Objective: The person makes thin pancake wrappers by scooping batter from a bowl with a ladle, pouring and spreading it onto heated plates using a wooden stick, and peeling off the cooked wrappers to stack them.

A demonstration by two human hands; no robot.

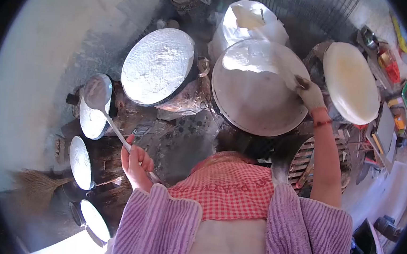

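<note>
The left hand (138, 165) has its fingers wrapped round the handle of a long ladle (98, 92), whose bowl lies in line with a small white-topped round (92, 121) at the view's left; whether the two touch I cannot tell. The gloved right hand (311, 93) is at the right side of a wide round pan (257, 102), directly ahead of the body; its fingers look bent inward, but blur hides whether that grip pinches something or simply rests there. The step seems to be tending the pan, so good practice would be to give it the eyes and the gloved hand, with the bare fingers well away from metal that may be hot. Unhurried strokes, following the curve of the rim, should disturb the surface least. Meanwhile the ladle is best carried level, with its bowl out to the side, so that nothing drips onto the neighbouring white-topped disc (158, 67)
</note>
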